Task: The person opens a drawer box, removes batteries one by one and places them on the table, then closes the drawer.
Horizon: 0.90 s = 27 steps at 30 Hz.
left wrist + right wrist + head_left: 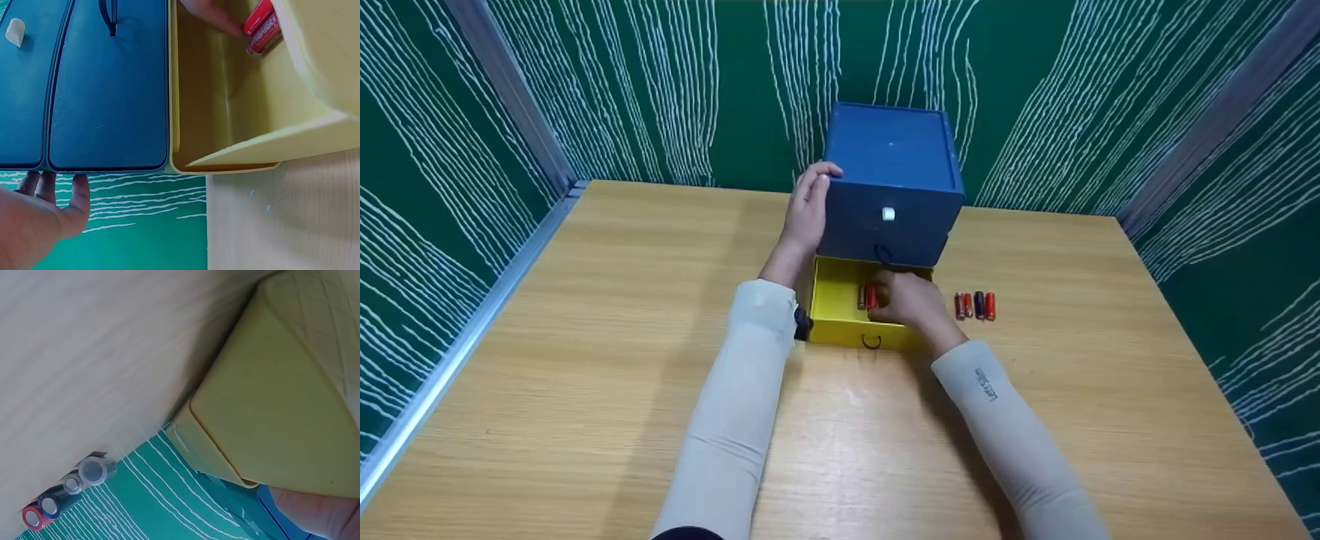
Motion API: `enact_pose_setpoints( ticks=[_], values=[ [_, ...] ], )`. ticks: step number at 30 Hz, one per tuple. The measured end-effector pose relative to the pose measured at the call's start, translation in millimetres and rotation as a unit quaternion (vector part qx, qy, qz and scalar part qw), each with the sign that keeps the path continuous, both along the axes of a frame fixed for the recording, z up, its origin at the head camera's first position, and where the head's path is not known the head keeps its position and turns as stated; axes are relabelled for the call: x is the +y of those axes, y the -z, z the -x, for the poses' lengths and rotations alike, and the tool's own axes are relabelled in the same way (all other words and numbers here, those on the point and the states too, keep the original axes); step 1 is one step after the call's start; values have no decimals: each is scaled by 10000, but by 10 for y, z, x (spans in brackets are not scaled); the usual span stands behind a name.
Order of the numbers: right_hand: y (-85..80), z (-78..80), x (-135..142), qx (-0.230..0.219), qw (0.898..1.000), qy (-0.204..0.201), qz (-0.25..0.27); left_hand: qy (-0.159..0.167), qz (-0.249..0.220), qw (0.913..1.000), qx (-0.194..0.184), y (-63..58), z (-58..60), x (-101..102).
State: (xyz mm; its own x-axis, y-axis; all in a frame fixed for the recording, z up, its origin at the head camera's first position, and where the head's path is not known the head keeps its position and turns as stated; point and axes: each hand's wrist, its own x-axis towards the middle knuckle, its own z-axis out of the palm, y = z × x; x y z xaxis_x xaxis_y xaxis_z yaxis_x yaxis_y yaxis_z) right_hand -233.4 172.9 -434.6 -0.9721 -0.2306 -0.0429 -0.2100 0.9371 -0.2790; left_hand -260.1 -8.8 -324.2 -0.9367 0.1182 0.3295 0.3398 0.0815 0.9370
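Observation:
A blue drawer cabinet [892,150] stands at the back of the table with its yellow bottom drawer [840,331] pulled out. My left hand [808,214] rests against the cabinet's left side, fingertips at the upper edge; in the left wrist view the fingers [80,194] touch that side. My right hand [913,300] reaches into the drawer and pinches a red battery [872,295] by its ends. Beside it in the drawer lies another battery [862,297] with a brownish-red wrapper. The left wrist view shows a fingertip right at the red battery's [259,17] end; the thumb is hidden there.
Several batteries [979,305] lie in a row on the table [1072,360], to the right of the drawer. The cabinet's upper drawer front carries a white knob [889,214]. A black strap loop [871,343] hangs on the yellow drawer's front. Green walls [742,90] with white lines surround the table.

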Motion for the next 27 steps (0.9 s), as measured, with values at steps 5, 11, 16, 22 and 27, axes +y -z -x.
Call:
enact_pose_setpoints(
  ticks=[5,11,16,22,27],
  values=[
    [3,-4,-4,22,10000,-7,66,-25,-3,10000,-18,2,4,-4],
    [15,-1,3,-41,9998,78,168,2,13,10000,33,9,-6,-8],
    [-1,-17,3,-67,9993,148,340,23,43,10000,34,16,-9,-9],
    [-25,-31,24,68,9992,-57,383,13,88,9997,236,26,7,-4],
    [-35,-30,43,57,9988,-121,465,0,65,9996,290,28,11,3]
  ],
)
